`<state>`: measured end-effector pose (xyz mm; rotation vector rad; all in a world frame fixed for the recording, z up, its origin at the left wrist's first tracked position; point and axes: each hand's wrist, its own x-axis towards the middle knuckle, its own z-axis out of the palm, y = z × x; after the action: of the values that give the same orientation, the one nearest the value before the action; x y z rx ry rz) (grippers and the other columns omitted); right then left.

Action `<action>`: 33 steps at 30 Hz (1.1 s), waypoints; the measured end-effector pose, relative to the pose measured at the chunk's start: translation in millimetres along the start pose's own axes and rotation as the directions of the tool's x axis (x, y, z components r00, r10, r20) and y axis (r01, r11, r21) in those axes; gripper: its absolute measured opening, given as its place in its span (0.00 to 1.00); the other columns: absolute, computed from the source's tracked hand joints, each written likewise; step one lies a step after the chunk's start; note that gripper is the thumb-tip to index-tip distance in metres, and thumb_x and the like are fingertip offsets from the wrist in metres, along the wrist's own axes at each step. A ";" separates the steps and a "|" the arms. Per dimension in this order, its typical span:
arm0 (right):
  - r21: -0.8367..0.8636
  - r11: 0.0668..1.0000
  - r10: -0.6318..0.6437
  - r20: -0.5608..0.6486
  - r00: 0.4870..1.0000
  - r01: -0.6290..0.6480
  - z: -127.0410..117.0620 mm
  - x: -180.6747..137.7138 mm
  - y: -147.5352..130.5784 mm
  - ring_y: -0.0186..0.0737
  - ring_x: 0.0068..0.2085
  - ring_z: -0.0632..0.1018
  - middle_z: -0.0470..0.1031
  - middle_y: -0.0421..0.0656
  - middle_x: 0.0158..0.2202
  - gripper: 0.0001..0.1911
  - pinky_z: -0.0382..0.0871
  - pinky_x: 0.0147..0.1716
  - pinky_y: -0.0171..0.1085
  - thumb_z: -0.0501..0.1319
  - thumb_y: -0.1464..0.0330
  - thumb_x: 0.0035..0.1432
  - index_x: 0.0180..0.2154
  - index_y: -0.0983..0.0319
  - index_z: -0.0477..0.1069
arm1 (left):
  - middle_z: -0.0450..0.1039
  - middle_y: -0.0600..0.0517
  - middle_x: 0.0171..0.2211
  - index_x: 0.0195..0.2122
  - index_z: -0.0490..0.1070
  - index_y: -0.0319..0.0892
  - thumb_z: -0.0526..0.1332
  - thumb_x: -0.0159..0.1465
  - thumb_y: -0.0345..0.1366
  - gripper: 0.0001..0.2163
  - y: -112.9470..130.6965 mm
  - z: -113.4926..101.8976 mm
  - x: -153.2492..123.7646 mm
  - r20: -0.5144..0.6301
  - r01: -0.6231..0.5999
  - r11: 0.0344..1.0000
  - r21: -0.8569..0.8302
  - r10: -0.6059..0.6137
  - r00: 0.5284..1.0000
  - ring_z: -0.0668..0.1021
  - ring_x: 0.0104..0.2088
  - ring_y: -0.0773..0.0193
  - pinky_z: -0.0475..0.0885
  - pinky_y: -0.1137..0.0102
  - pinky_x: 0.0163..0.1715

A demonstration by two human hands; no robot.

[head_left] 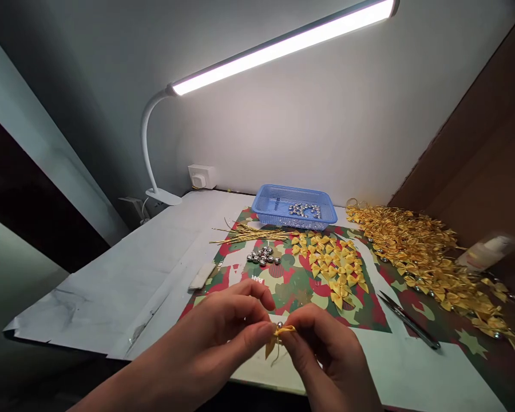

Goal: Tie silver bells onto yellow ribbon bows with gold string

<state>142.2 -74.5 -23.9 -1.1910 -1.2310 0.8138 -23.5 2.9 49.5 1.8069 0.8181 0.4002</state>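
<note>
Between my two hands, close to the table's front edge, is a small yellow ribbon bow with a silver bell at its middle. A thin tie hangs down from it. My left hand pinches the bow's left side between thumb and fingers. On the other side, my right hand grips the right loop with thumb and forefinger. Just beyond my hands lies a small heap of silver bells. Several loose yellow bows are spread on the patterned sheet to the right.
Gold twist ties lie before a blue basket holding silver beads or bells. A large pile of yellow bows fills the right side, near tweezers and a blurred white bottle. A lit lamp hangs overhead.
</note>
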 end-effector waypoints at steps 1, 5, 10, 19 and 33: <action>-0.004 1.000 -0.008 -0.001 1.000 0.008 -0.1 0.1 0.8 0.32 0.25 0.64 0.66 0.35 0.25 0.12 0.56 0.25 0.33 0.61 0.60 0.69 0.33 0.59 0.73 | 0.72 0.50 0.39 0.29 0.76 0.44 0.59 0.70 0.43 0.14 -0.3 -0.5 1.0 -0.005 -0.005 1.000 -0.018 0.004 1.000 0.75 0.39 0.58 0.73 0.70 0.37; -0.042 0.996 -0.074 -0.023 0.997 0.073 -0.4 0.9 3.4 0.32 0.25 0.66 0.68 0.36 0.26 0.12 0.58 0.25 0.32 0.61 0.61 0.69 0.33 0.59 0.73 | 0.71 0.50 0.39 0.28 0.77 0.43 0.63 0.67 0.40 0.12 -3.8 -2.3 2.7 -0.002 0.011 0.993 -0.118 -0.011 1.000 0.74 0.40 0.57 0.72 0.68 0.38; -0.097 0.960 -0.267 -0.058 0.962 0.261 2.8 2.1 3.8 0.32 0.28 0.70 0.73 0.36 0.30 0.06 0.62 0.27 0.30 0.61 0.70 0.68 0.36 0.57 0.72 | 0.71 0.51 0.39 0.30 0.80 0.43 0.66 0.65 0.40 0.09 -6.4 -5.5 5.3 0.045 0.022 0.979 -0.201 -0.013 0.999 0.74 0.40 0.59 0.71 0.69 0.41; -0.125 0.941 -0.328 -0.116 0.937 0.314 7.3 -1.0 4.8 0.33 0.30 0.72 0.75 0.37 0.32 0.08 0.65 0.30 0.30 0.59 0.74 0.68 0.38 0.56 0.72 | 0.72 0.53 0.37 0.28 0.83 0.46 0.69 0.63 0.36 0.06 -4.2 -6.8 7.0 0.024 0.036 0.964 -0.262 -0.031 0.999 0.75 0.41 0.60 0.72 0.70 0.44; 0.196 0.979 0.082 -0.148 0.986 -0.052 10.9 0.7 9.9 0.33 0.26 0.69 0.72 0.38 0.26 0.15 0.61 0.25 0.32 0.66 0.55 0.65 0.32 0.59 0.78 | 0.79 0.54 0.33 0.31 0.84 0.46 0.70 0.64 0.37 0.05 -14.9 13.8 -2.4 -0.155 -0.008 0.924 -0.383 -0.056 0.986 0.77 0.36 0.63 0.73 0.72 0.39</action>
<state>133.1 -69.0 -34.1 -1.1211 -0.9674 0.8529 -21.7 -5.2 30.8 1.4112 0.8101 0.6527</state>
